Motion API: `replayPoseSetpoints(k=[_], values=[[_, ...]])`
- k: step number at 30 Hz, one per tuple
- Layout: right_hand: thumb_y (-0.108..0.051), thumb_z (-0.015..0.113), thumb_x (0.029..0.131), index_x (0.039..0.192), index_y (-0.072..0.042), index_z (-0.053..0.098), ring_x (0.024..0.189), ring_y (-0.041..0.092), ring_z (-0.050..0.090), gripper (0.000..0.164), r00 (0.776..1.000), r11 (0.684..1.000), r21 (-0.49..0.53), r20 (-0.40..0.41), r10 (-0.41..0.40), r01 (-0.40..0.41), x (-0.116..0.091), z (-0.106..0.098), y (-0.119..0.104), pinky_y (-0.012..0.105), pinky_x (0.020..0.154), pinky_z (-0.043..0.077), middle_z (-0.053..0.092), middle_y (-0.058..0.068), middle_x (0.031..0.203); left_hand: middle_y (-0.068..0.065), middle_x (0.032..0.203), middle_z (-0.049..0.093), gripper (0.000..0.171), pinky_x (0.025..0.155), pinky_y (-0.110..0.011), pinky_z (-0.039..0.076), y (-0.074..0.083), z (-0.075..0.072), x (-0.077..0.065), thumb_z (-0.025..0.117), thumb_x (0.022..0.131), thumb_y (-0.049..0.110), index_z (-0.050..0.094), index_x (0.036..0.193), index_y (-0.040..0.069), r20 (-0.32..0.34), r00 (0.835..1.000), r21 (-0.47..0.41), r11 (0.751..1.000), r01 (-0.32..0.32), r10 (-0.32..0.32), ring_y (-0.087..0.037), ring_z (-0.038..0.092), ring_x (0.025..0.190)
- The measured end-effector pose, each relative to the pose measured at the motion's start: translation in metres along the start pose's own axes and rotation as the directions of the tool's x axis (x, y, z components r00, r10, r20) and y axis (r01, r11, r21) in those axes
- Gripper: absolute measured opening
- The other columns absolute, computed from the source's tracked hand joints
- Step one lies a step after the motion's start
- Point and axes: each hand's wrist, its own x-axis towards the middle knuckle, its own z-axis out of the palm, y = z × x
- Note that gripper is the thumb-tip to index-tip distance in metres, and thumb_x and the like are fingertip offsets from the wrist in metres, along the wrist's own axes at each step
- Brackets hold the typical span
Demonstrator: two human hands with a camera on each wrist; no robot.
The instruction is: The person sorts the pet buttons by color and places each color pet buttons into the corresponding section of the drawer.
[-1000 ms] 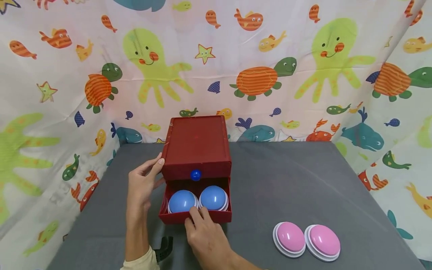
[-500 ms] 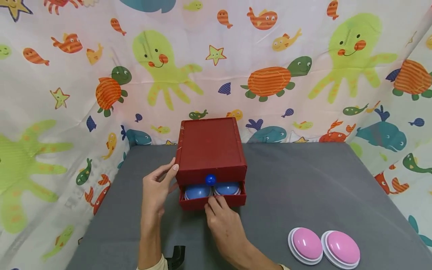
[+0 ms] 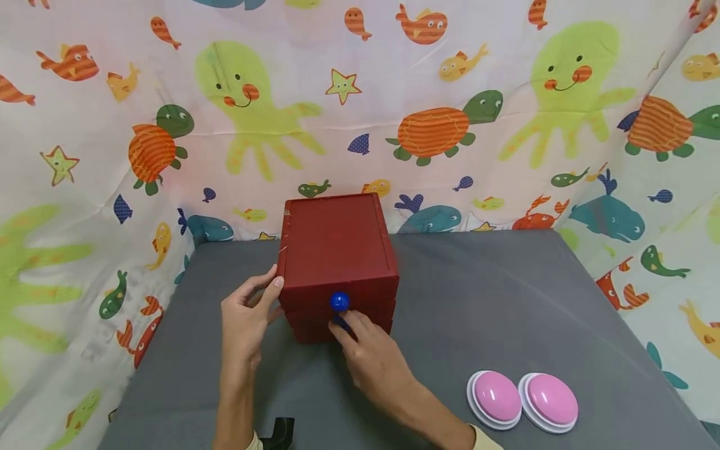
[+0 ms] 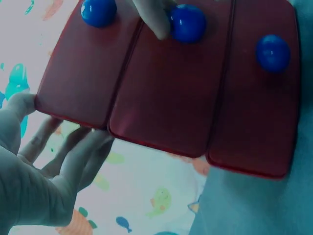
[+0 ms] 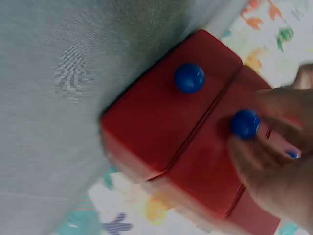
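A red three-drawer box (image 3: 337, 237) stands on the grey table, all its drawers closed. Each front carries a round blue knob, the top knob (image 3: 339, 302) just above my right fingers in the head view. My right hand (image 3: 377, 356) has its thumb and fingertips on either side of the middle knob (image 5: 245, 123). My left hand (image 3: 247, 319) touches the box's left side near the upper front corner, with fingers extended along it in the left wrist view. The bottom knob (image 4: 273, 54) shows free of both hands. The blue domes seen before are hidden inside.
Two pink domes with white bases, a nearer-left pink dome (image 3: 494, 400) and a pink dome beside it (image 3: 548, 403), sit at the table's front right. A curtain (image 3: 360, 144) printed with sea animals rises behind the grey table (image 3: 478, 300) and along both sides.
The middle drawer with two blue domes has slid in until flush, pushed by my right hand. My right fingers have moved from the drawer's front rim to its knob. My left hand stays at the side.
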Motion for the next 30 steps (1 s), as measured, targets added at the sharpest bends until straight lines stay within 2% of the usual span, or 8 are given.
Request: replayPoseSetpoints(k=[3,6,8,12,16,18,25,30], values=[[-0.005,0.084,0.085,0.115,-0.009,0.076,0.113,0.019,0.07,0.031,0.997,0.982,0.175,-0.015,0.077,-0.073,-0.008,-0.004,0.01,0.028,0.088,0.064,0.067,0.009,0.127,0.0,0.141,0.066,0.043,0.085,-0.028,0.064,0.0,-0.003,-0.002,0.071,0.1,0.033,0.068,0.14,0.016,-0.002,1.0,0.003,1.0,0.011,-0.011,-0.008,0.07,0.113],[0.001,0.084,0.083,0.103,-0.009,0.078,0.098,0.016,0.072,0.023,0.991,0.959,0.253,-0.017,0.135,-0.127,-0.012,0.001,0.018,0.027,0.077,0.063,0.069,0.006,0.115,-0.001,0.144,0.062,0.044,0.093,-0.03,0.062,0.001,0.001,0.0,0.067,0.102,0.035,0.064,0.144,0.02,0.013,1.0,0.008,1.0,-0.006,0.006,-0.016,0.066,0.122],[0.002,0.082,0.084,0.101,-0.007,0.078,0.095,0.016,0.073,0.02,0.993,0.961,0.251,0.027,0.111,-0.114,-0.009,0.01,0.019,0.028,0.078,0.063,0.072,0.005,0.112,-0.003,0.146,0.06,0.048,0.097,-0.032,0.06,0.001,0.004,0.002,0.067,0.102,0.038,0.062,0.146,0.021,0.016,0.999,0.016,0.999,-0.034,0.034,-0.022,0.066,0.126],[0.001,0.074,0.092,0.105,-0.005,0.079,0.098,0.018,0.075,0.015,0.989,0.981,0.189,0.146,0.011,-0.039,-0.001,0.029,0.012,0.03,0.082,0.065,0.074,0.005,0.12,-0.006,0.147,0.061,0.05,0.098,-0.031,0.058,0.0,0.007,0.005,0.07,0.1,0.039,0.062,0.146,0.021,-0.013,0.998,0.062,0.996,-0.064,0.065,-0.03,0.068,0.126],[-0.003,0.072,0.095,0.103,-0.007,0.077,0.089,0.022,0.071,0.01,0.985,0.998,0.059,0.171,-0.029,0.019,-0.001,0.043,0.004,0.029,0.076,0.063,0.07,0.005,0.121,-0.007,0.145,0.064,0.048,0.094,-0.027,0.059,-0.002,0.006,0.005,0.073,0.099,0.035,0.065,0.143,0.02,-0.033,0.997,0.031,0.997,-0.065,0.066,-0.026,0.068,0.122],[-0.003,0.073,0.095,0.101,-0.008,0.076,0.086,0.022,0.068,0.008,0.984,0.999,0.037,0.174,-0.039,0.033,-0.003,0.045,0.002,0.029,0.073,0.061,0.068,0.005,0.122,-0.008,0.144,0.064,0.047,0.092,-0.024,0.06,-0.002,0.005,0.004,0.074,0.098,0.034,0.066,0.143,0.02,-0.035,0.997,0.003,0.998,-0.067,0.067,-0.022,0.067,0.12],[-0.001,0.069,0.097,0.099,-0.005,0.079,0.079,0.018,0.068,0.012,0.969,0.979,0.191,0.223,-0.107,0.065,-0.009,0.031,-0.004,0.025,0.07,0.06,0.069,0.008,0.117,-0.006,0.143,0.065,0.044,0.082,-0.015,0.061,0.001,0.0,-0.006,0.072,0.1,0.033,0.067,0.142,0.021,-0.053,0.997,0.04,0.998,-0.054,0.056,-0.016,0.065,0.117],[-0.006,0.071,0.097,0.093,-0.006,0.079,0.069,0.011,0.06,0.009,0.947,0.973,0.223,0.297,-0.124,0.058,-0.018,0.011,-0.016,0.019,0.064,0.057,0.065,0.004,0.109,-0.005,0.146,0.063,0.046,0.096,-0.025,0.061,0.003,0.003,-0.01,0.07,0.1,0.035,0.065,0.144,0.022,-0.031,0.998,0.045,0.997,-0.057,0.058,-0.017,0.062,0.124]])
